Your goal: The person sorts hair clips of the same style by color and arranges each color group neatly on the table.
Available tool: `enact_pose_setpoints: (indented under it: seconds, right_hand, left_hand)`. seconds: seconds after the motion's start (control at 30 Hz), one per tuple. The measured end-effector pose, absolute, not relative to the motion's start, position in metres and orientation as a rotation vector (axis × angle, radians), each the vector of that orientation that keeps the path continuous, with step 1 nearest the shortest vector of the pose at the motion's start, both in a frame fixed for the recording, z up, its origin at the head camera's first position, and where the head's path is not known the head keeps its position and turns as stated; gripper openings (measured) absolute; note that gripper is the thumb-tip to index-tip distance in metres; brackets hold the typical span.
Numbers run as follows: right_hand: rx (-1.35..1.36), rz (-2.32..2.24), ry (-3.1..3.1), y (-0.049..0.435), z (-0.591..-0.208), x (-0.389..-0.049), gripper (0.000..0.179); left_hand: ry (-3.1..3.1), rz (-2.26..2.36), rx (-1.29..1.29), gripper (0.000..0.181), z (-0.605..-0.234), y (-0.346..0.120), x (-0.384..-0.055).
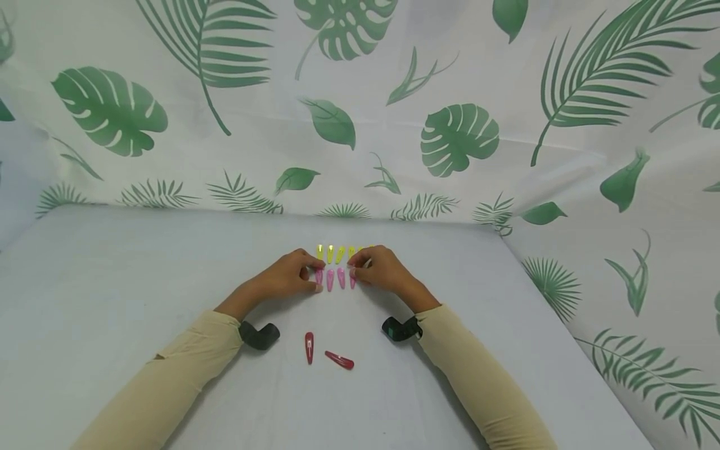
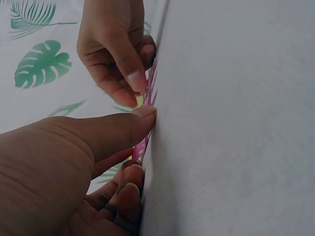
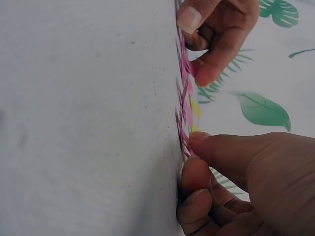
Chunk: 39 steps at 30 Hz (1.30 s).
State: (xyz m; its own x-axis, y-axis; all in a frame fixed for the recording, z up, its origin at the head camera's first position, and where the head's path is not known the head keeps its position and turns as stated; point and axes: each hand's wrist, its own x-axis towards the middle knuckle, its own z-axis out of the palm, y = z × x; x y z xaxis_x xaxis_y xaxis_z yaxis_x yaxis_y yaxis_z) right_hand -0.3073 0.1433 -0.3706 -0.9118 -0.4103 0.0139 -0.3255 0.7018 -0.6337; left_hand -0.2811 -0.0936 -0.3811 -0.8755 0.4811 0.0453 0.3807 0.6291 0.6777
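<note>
Pink snap hair clips lie side by side in a short row on the white table, in the head view. My left hand (image 1: 285, 275) holds the leftmost pink hair clip (image 1: 319, 277) between thumb and forefinger, one at each end of it. At the row's other end, my right hand (image 1: 385, 270) pinches another pink hair clip (image 1: 352, 282), partly hidden by the fingers. Two more pink clips, one of them the middle clip (image 1: 330, 280), lie between the hands. Just behind runs a row of several yellow hair clips (image 1: 330, 253), its right end covered by my right hand.
Nearer to me lie two red hair clips, one upright in view (image 1: 309, 347) and one slanted (image 1: 340, 360). A leaf-printed white cloth (image 1: 382, 137) hangs behind the table (image 1: 169, 262) and along its right side. Each wrist wears a dark camera (image 1: 260, 336).
</note>
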Motion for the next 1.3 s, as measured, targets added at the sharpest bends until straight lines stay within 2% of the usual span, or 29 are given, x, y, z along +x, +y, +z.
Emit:
enact_pose_setpoints:
  seconds: [0.27, 0.57, 0.97, 1.3]
  right_hand:
    - [-0.668, -1.014, 2.835, 0.146, -0.366, -0.3, 0.015]
    - [-0.734, -1.068, 2.634, 0.15, -0.354, -0.274, 0.012]
    - [-0.907, -1.042, 2.477, 0.141, -0.354, -0.233, 0.014]
    - [-1.01, -0.988, 2.372, 0.139, -0.356, -0.207, 0.014]
  left_hand:
    - [2.736, 1.054, 0.704, 0.049, -0.381, -0.096, -0.278]
    - [2.651, 1.143, 0.689, 0.046, -0.378, -0.113, -0.267]
    - [2.51, 1.122, 0.789, 0.037, -0.367, -0.11, -0.226]
    - [2.404, 1.204, 0.752, 0.042, -0.367, -0.107, -0.194]
